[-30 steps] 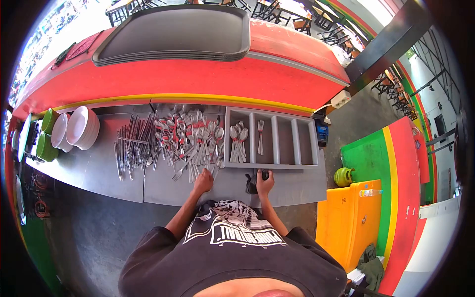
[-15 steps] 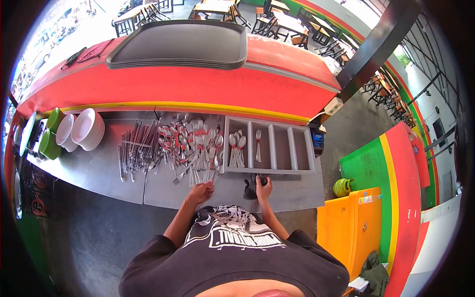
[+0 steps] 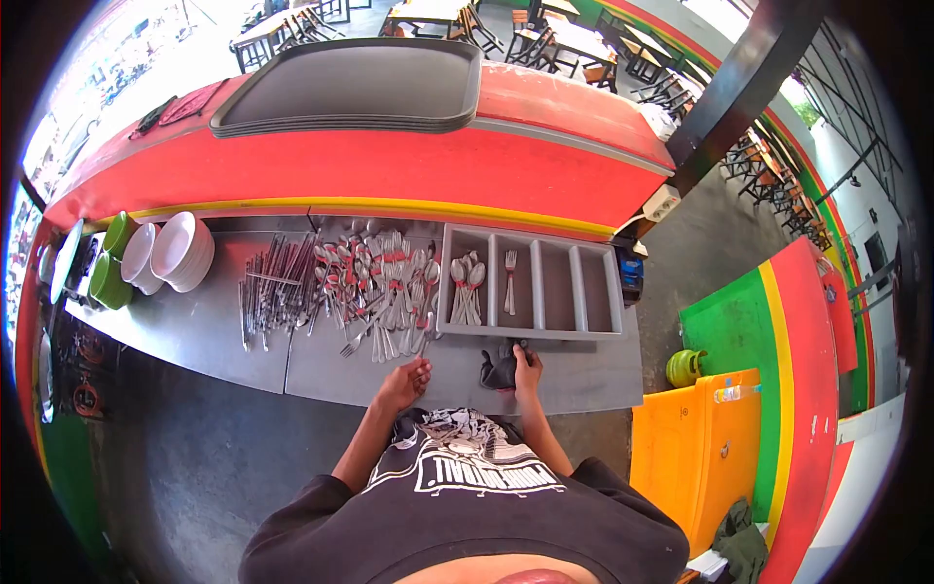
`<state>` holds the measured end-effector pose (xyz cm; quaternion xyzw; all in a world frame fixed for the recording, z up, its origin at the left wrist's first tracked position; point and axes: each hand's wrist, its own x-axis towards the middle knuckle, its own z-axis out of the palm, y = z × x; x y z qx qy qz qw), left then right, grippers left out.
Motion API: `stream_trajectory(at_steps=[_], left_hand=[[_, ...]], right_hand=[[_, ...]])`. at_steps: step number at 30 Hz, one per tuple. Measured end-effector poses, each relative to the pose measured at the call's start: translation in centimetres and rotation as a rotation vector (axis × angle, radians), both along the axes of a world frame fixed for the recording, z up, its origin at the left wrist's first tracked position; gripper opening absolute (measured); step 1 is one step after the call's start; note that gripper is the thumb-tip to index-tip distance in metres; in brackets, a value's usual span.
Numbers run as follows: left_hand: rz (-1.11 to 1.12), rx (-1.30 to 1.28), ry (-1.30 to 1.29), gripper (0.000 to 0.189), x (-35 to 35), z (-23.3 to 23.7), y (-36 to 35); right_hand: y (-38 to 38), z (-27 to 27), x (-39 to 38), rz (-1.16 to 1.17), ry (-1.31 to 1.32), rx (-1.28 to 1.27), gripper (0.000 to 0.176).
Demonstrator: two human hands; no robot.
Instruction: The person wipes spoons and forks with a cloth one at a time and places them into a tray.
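My left hand (image 3: 404, 383) is closed at the near edge of the cutlery pile, its fingers around the handle end of a piece of cutlery (image 3: 425, 336). My right hand (image 3: 527, 370) is closed on a dark cloth (image 3: 499, 370), just below the grey divided tray (image 3: 467, 331). Spoons (image 3: 467, 287) lie in the tray's leftmost compartment and a fork (image 3: 510, 282) in the second one. Left of the tray, many loose spoons and forks (image 3: 375, 282) are heaped on the metal counter (image 3: 341, 384), beside a pile of thin metal utensils (image 3: 275, 287).
Pink-white bowls (image 3: 185, 253) and green bowls (image 3: 112, 282) are stacked at the left. Dark serving trays (image 3: 355, 88) lie on the red ledge (image 3: 389, 170) beyond the counter. A dark post (image 3: 744, 92) rises at the right, above an orange cabinet (image 3: 681, 448).
My left hand has shifted slightly right, with its fingers pinched together. More of the dark cloth shows beside my right hand. The view has shifted slightly.
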<state>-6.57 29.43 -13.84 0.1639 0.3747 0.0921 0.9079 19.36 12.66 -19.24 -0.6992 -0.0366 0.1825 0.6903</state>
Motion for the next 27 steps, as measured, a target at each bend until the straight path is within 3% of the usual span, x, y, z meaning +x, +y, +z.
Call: stream_trajectory(at_steps=[4, 7, 12, 18, 20, 23, 24, 27], left_hand=[[0.050, 0.108, -0.051, 0.020, 0.2, 1.1, -1.0], [0.113, 0.319, 0.159, 0.022, 1.1, 4.9, -1.8], [0.116, 0.541, 0.229, 0.027, 4.3, 9.3, -2.8], [0.025, 0.711, 0.164, 0.032, 8.6, 9.8, -4.8], [0.023, 0.778, 0.145, 0.032, 10.5, 9.9, -5.8], [-0.001, 0.790, 0.136, 0.032, 12.9, 9.7, -7.6], [-0.008, 0.791, 0.144, 0.031, 13.6, 10.2, -8.2], [0.002, 0.851, 0.139, 0.028, 15.5, 9.5, -9.6]], right_hand=[[-0.4, 0.3, 0.7, 0.012, 0.102, 0.037, 0.026], [-0.4, 1.0, 0.9, 0.029, 0.144, 0.034, 0.026], [-1.5, 1.9, 1.2, 0.144, 0.171, -0.047, 0.026], [-4.0, 4.1, 1.8, 0.356, -0.131, -0.207, 0.033], [-4.1, 6.9, 1.8, 0.448, -0.165, -0.126, 0.034], [-4.1, 10.6, 2.9, 0.533, -0.428, -0.248, 0.032], [-3.8, 10.3, 3.2, 0.506, -0.475, -0.113, 0.030], [-3.4, 13.8, 3.0, 0.488, -0.366, -0.035, 0.031]])
